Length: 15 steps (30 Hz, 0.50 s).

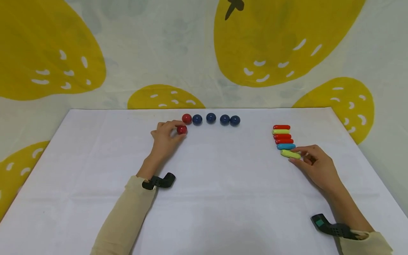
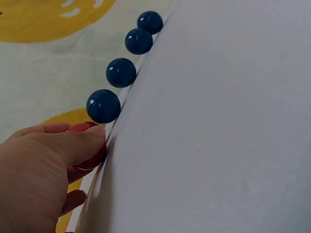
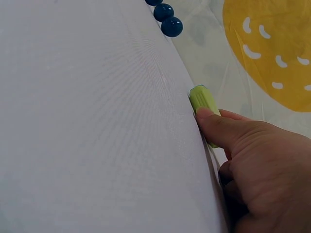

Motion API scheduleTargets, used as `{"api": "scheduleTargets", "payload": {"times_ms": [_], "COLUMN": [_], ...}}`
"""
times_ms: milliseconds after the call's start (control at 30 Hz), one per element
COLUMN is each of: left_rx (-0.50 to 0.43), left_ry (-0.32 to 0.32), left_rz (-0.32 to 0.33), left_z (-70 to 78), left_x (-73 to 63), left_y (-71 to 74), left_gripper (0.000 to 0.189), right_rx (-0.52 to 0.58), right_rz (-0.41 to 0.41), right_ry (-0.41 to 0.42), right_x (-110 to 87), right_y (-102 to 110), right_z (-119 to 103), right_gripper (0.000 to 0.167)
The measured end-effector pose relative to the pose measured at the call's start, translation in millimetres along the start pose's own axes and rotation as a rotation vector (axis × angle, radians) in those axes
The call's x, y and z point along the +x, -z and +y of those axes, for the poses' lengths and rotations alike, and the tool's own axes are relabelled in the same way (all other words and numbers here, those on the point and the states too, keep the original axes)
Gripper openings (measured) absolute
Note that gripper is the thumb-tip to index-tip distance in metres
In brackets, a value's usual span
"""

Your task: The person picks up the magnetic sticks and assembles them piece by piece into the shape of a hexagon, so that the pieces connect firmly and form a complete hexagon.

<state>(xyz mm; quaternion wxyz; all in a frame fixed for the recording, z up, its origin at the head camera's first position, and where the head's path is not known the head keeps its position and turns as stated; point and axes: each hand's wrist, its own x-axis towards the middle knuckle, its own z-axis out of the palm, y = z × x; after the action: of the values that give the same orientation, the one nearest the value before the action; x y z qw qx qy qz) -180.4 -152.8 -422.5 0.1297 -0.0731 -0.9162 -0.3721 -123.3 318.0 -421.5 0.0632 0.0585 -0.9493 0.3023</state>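
Observation:
Between thumb and fingers, my left hand [image 1: 165, 138] pinches a red ball [image 1: 182, 130] just in front of another red ball [image 1: 186, 118] at the table's back edge. Several dark blue balls [image 1: 211, 118] continue that row to the right. Over on the right side, my right hand [image 1: 318, 166] pinches a yellow-green stick [image 1: 290, 154] by its right end. Directly behind it lies a blue stick [image 1: 285, 146], the nearest of a stacked column with red sticks [image 1: 282, 136] and another yellow-green stick [image 1: 281, 131]. In the left wrist view, the thumb partly covers the red ball [image 2: 92, 160].
A white cloth [image 1: 223, 191] covers the table. Behind its back edge hangs a pale cloth backdrop [image 1: 178, 53] with large yellow shapes. Black wrist straps with camera mounts [image 1: 162, 180] sit on both forearms.

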Motion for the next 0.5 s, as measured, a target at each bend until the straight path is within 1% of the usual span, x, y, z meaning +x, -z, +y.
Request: {"api": "scheduleTargets", "payload": {"times_ms": [233,300,433,500], "left_rx": [-0.073,-0.093,-0.163,-0.211], "left_ry": [0.012,0.014,0.0,-0.008], "left_rz": [-0.009,0.008,0.059,0.064], "left_z": [-0.7,-0.9,0.8,3.2], "left_x": [-0.5,-0.8,-0.9,-1.4], "left_y": [0.7,1.0,2.6,4.3], "left_gripper": [0.032,0.032,0.033,0.034], "right_rx": [-0.037,-0.043,-0.026,-0.022], "right_rz": [-0.005,-0.005,0.005,0.006], "right_ry": [0.001,0.0,0.009,-0.005], "right_x": [-1.7,-2.2,-2.5,-2.2], "right_y": [1.9,2.0,4.3,7.3], "right_z": [0.1,-0.5,-5.5,-10.2], "right_gripper": [0.03,0.03,0.03,0.032]}}
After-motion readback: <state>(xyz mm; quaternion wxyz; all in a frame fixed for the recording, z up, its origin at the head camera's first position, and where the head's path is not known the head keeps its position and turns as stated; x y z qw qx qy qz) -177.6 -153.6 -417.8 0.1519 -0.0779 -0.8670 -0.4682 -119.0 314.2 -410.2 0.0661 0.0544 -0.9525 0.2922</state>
